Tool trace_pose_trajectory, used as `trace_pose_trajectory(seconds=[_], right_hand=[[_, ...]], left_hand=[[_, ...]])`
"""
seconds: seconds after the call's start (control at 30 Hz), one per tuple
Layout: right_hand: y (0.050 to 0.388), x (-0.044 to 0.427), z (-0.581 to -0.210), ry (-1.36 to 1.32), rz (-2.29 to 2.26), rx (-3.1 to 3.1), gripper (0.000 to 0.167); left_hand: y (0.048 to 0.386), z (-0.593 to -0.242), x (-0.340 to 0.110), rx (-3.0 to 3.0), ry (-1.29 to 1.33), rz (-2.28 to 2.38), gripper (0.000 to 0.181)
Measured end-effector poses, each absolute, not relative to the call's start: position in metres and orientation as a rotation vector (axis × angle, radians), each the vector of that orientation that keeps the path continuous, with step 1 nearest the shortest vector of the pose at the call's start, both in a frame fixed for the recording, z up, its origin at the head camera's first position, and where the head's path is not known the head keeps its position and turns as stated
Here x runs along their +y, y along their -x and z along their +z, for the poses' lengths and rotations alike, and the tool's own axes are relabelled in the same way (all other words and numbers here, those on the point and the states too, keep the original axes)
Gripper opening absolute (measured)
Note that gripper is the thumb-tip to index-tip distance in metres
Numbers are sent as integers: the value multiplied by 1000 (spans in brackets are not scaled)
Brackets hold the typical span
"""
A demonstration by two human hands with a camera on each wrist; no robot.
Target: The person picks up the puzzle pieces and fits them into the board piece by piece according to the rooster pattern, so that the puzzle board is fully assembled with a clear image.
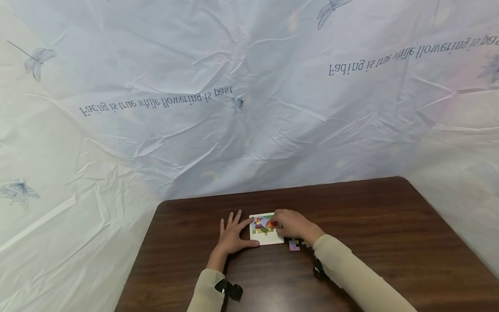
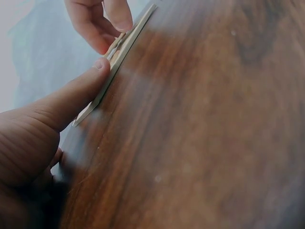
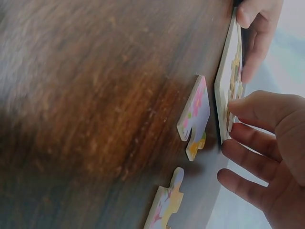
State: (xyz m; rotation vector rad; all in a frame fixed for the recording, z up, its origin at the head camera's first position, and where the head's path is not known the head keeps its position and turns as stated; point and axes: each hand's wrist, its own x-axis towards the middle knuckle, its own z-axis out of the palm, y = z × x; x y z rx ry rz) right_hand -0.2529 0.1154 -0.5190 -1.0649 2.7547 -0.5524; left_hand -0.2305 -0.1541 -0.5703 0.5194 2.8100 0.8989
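A white puzzle board (image 1: 269,239) with a colourful bird picture lies flat on the table. My left hand (image 1: 231,238) is spread at its left side, with the thumb (image 2: 90,81) resting on the board's edge and the index finger near its upper left corner. At the board's right side my right hand (image 1: 294,223) pinches a puzzle piece (image 3: 230,123) between thumb and index finger, low against the picture; the fingers hide most of it. Its other fingers (image 3: 250,160) are loosely bent beside the board. The board's lower part is plain white.
Loose puzzle pieces lie on the brown table (image 1: 187,260) right of the board, close to my right wrist: a pink and lilac one (image 3: 196,109) and a yellowish one (image 3: 167,207). A pale printed sheet (image 1: 249,108) hangs behind the table's far edge.
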Motion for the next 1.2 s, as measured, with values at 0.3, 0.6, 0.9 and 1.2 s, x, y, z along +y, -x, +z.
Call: trace_pose_trajectory(seconds=[0.3,0.6,0.9,1.2], right_hand=[[251,114,-519,1085,-557,2754,17],[249,113,-519,1084,-531,2777,24],[253,113,-519,1064,-529,2759,28],[247,110,-517,1028,-530,2781,23]], left_hand=[[232,-572,-154,2820,-519,876,91],[231,-572,-154,2819,-509,875,90],[231,-571,-153,2813,-508,875,89],[232,-572,-154,2812,-510,881,89]])
